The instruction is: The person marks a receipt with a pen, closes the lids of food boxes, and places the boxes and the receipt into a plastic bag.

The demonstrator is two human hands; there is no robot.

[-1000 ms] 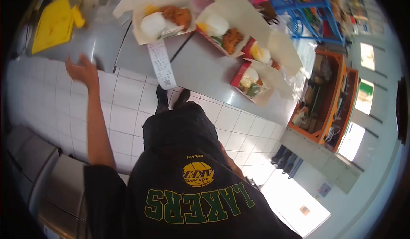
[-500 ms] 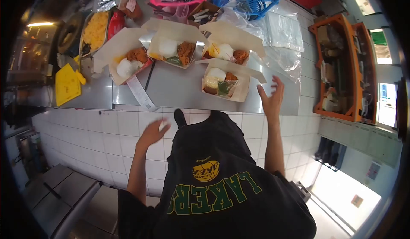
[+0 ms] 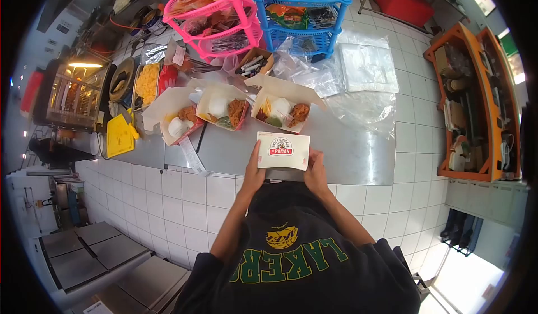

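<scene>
A closed cardboard meal box (image 3: pixel 282 160) with a "Spicy Chicken" logo on its lid is at the table's front edge. My left hand (image 3: pixel 255 168) grips its left side, and my right hand (image 3: pixel 315 174) holds the right side, thumb and fingers bent at the corner. The box's contents are hidden under the lid. Behind it stand three open meal boxes: a left box (image 3: pixel 181 140), a middle box (image 3: pixel 218 121) and a right box (image 3: pixel 278 124). Each contains white rice and fried chicken, with green slices showing in the middle and right ones.
Pink stacked baskets (image 3: pixel 255 12) and blue stacked baskets (image 3: pixel 337 19) hold packets at the back. Clear plastic bags (image 3: pixel 367 67) lie at right. A receipt (image 3: pixel 193 158), a yellow cutting board (image 3: pixel 119 136) and a tray of yellow food (image 3: pixel 147 84) are at left.
The front box has gone from open to closed. Both hands, apart and empty before, have come in to grip its sides. The box sits nearer my body, and the camera view has tilted up.
</scene>
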